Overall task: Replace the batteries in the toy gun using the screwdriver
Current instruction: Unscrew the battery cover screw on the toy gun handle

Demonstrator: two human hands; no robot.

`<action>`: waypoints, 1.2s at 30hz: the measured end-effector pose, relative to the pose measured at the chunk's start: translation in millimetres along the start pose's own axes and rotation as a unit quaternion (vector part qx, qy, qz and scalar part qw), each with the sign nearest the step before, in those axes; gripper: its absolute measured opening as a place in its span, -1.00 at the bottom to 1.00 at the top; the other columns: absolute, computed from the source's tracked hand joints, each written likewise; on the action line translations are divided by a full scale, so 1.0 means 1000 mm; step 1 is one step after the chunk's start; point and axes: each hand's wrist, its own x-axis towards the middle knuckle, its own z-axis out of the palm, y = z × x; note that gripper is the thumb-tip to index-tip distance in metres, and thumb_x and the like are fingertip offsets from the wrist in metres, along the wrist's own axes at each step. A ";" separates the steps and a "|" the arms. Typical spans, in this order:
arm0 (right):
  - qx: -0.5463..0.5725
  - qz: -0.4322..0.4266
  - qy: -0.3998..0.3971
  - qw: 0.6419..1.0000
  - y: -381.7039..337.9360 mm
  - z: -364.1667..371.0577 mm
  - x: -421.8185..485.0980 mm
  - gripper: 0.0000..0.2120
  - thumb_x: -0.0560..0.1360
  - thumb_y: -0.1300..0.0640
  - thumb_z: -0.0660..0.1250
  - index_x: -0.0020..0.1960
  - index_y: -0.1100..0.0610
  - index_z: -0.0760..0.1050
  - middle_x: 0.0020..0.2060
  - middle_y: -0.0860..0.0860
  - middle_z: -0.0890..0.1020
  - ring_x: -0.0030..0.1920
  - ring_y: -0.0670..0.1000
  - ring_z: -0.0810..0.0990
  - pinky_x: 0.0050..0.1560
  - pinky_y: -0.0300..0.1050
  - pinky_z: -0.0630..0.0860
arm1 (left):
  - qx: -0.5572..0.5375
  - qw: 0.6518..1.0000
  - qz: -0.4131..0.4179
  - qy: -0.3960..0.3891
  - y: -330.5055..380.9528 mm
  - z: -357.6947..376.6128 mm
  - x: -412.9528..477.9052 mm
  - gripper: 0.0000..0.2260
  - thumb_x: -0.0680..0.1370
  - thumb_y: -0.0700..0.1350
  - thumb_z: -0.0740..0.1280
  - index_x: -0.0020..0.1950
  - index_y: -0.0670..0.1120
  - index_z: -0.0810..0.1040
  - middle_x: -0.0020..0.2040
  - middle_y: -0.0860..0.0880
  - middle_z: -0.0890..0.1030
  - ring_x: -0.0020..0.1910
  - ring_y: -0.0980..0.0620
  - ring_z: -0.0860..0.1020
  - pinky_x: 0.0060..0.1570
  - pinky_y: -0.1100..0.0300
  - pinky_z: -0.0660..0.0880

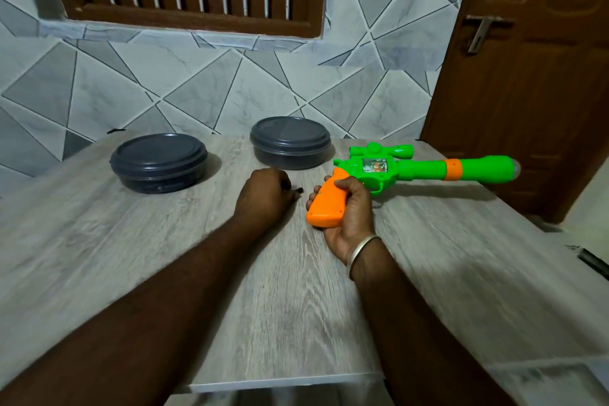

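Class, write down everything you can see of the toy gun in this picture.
The toy gun is shiny green plastic with an orange grip, an orange band on its long barrel, a scope on top and a clear muzzle tip. It is held level, barrel pointing right, over the table. The right hand holds it, fingers wrapped round the grip.

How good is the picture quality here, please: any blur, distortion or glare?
Head view: wide-angle distortion bows the table and door; the near table grain and forearms look smeared, the toy gun stays sharp; light is dim and even, soft shadows under the left container and right container, no glare.
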 end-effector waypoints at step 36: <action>-0.813 -0.163 0.111 0.548 -0.023 0.049 -0.008 -0.63 0.53 0.01 0.24 0.32 0.01 0.39 0.30 0.16 0.39 0.37 0.21 0.30 0.29 0.15 0.25 | -0.905 0.300 -0.252 -0.163 0.085 0.009 -0.044 -0.61 0.65 -0.07 0.01 0.01 -0.23 0.58 -0.18 -0.27 0.69 -0.22 -0.22 0.68 -0.19 -0.05 0.65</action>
